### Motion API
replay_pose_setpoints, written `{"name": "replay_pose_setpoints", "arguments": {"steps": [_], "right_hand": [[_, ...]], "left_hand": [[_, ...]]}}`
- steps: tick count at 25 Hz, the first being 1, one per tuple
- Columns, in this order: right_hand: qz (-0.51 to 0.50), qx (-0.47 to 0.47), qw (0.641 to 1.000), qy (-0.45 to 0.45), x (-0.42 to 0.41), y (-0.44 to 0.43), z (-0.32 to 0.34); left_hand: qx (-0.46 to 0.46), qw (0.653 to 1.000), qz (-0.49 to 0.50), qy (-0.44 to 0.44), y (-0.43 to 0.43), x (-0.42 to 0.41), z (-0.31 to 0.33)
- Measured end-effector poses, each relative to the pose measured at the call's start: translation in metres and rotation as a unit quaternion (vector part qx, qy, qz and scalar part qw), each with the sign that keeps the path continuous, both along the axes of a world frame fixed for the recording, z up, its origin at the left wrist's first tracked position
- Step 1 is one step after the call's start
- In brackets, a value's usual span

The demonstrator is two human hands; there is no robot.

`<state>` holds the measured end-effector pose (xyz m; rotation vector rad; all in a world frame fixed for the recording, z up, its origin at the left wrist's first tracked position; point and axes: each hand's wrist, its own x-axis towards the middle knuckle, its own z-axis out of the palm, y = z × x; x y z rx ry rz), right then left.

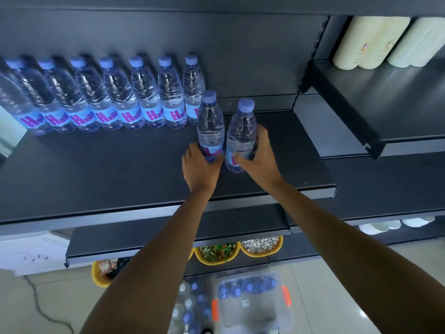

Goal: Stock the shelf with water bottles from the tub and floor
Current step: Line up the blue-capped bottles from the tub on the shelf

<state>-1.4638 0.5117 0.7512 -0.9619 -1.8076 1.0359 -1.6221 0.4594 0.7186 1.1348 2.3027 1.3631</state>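
Each hand grips one water bottle low on its body: left hand (198, 165) holds the left bottle (210, 124), right hand (258, 155) the right bottle (241, 133), both upright on the dark shelf (96, 169), just beside the row of bottles (101, 97).

At 1 o'clock, pale cream cylindrical packs (370, 42) stand side by side, with a slightly greener pair (419, 42) just beside them toward 2 o'clock. Near 6 o'clock sit two yellow tubs, touching: one (216, 262) holds green and red pieces, the other (260, 254) pale speckled bits. A third yellow tub (96, 277) at 7 o'clock holds darker mixed goods. White bowls (375, 228) show at 4 o'clock. A dark cable (38, 307) snakes over the pale tiled floor (325, 273) at 8 o'clock.
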Motion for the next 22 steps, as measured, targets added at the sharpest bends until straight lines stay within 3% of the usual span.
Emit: {"name": "replay_pose_setpoints", "arguments": {"steps": [2,6,16,22], "right_hand": [[0.000,-0.017,0.998,-0.053,0.005,-0.001,-0.018],[-0.133,0.033,0.964,-0.227,0.000,0.005,-0.042],[-0.238,-0.020,0.940,-0.243,-0.045,0.080,-0.042],[-0.189,0.011,0.943,-0.274,-0.056,0.126,-0.044]], "left_hand": [[-0.013,0.999,0.027,0.015,0.013,0.000,0.000],[-0.034,0.996,0.061,0.058,0.038,-0.001,-0.004],[-0.048,0.992,0.083,0.085,0.112,-0.005,-0.009],[-0.067,0.991,0.094,0.071,0.140,-0.014,-0.015]]}}
